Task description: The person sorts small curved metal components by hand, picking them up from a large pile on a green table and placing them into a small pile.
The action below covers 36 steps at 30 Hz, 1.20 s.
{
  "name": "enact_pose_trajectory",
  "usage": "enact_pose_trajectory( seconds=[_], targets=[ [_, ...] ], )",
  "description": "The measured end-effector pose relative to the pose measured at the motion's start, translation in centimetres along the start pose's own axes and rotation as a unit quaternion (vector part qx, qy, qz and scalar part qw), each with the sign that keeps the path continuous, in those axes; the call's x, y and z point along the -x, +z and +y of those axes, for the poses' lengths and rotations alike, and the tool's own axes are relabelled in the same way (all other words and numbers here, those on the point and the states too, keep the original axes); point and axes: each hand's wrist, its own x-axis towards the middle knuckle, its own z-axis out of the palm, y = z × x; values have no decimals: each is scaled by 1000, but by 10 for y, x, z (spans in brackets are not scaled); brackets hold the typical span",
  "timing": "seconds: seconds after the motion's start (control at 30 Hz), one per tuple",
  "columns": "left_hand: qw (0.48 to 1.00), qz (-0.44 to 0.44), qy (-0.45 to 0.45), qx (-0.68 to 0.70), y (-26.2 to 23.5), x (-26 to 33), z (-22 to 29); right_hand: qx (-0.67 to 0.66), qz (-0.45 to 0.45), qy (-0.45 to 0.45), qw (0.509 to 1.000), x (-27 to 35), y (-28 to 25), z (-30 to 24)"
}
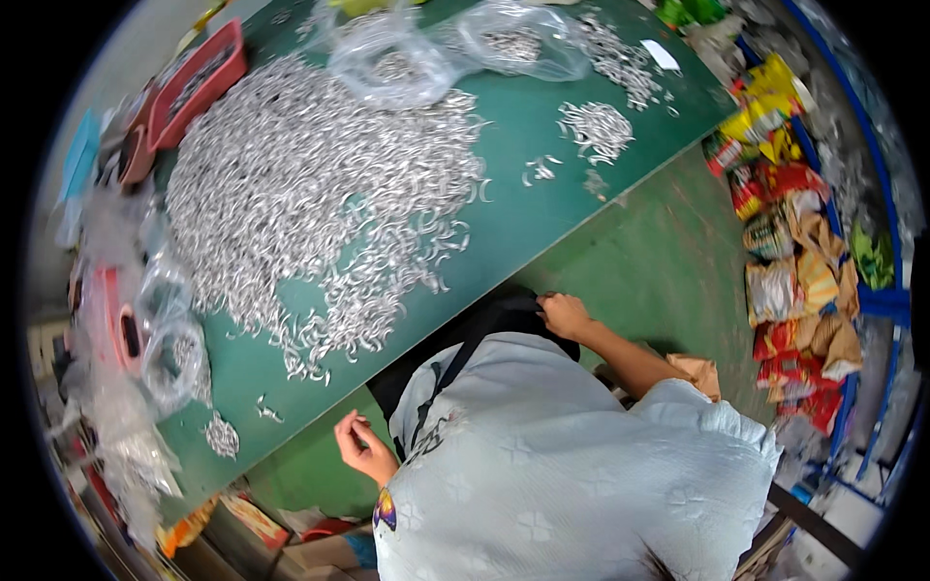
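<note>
My left hand (363, 447) hangs just off the near edge of the green table, fingers loosely curled and a gap beside the thumb; I see nothing in it. Against the edge of a black cloth (504, 308) over my lap, my right hand (565, 315) is closed, pinching its corner. Across the table (523, 223) spreads a broad heap of small curved silvery metal pieces (310, 184), thinning toward me. Smaller piles lie apart: one pile (596, 132) at the right and a little cluster (222, 436) at the near left.
Clear plastic bags (392, 73) holding more pieces stand at the back. A red tray (199, 82) is at the far left, with plastic bags and pink containers below it. Colourful packets (775, 290) line a blue-framed rack at the right. A white tag (661, 54) lies on the table.
</note>
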Motion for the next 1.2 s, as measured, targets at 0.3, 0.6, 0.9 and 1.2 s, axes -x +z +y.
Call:
enact_pose_trajectory(
  seconds=[0.3, 0.6, 0.9, 1.2],
  targets=[
    [924, -197, 260, -198, 64, -86, 70, -36, 43, 15, 998, 12, 9, 1],
    [933, -155, 244, -215, 76, -98, 57, -8, 61, 28, 998, 23, 8, 2],
    [949, -184, 245, -72, 76, -99, 88, 27, 23, 129, 991, 101, -19, 9],
    [866, -342, 330, 158, 128, -65, 145, -144, -39, 178, 973, 163, 16, 50]
  ],
)
